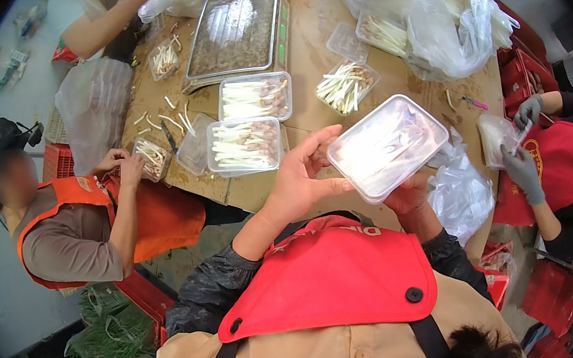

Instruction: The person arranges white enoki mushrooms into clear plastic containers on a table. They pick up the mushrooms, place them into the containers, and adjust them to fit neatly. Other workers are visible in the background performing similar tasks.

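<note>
My right hand (409, 194) supports a clear plastic box with its lid on (389, 148) from below, at its near right corner. My left hand (303, 175) is at the box's left side, its thumb against the edge and its fingers curled beside it. Glare on the lid hides most of what is inside. Left of my hands, two clear boxes of trimmed white stalks, the nearer (244, 145) and the farther (255, 98), lie one behind the other. An open box of stalks (347, 86) stands just beyond the held box.
A weighing scale with a metal tray (233, 32) stands at the back. A knife (168, 137), loose stalks and a lid (196, 144) lie on the left. Plastic bags (461, 184) are on the right. Co-workers' hands (132, 166) and gloved hands (524, 171) work on both sides.
</note>
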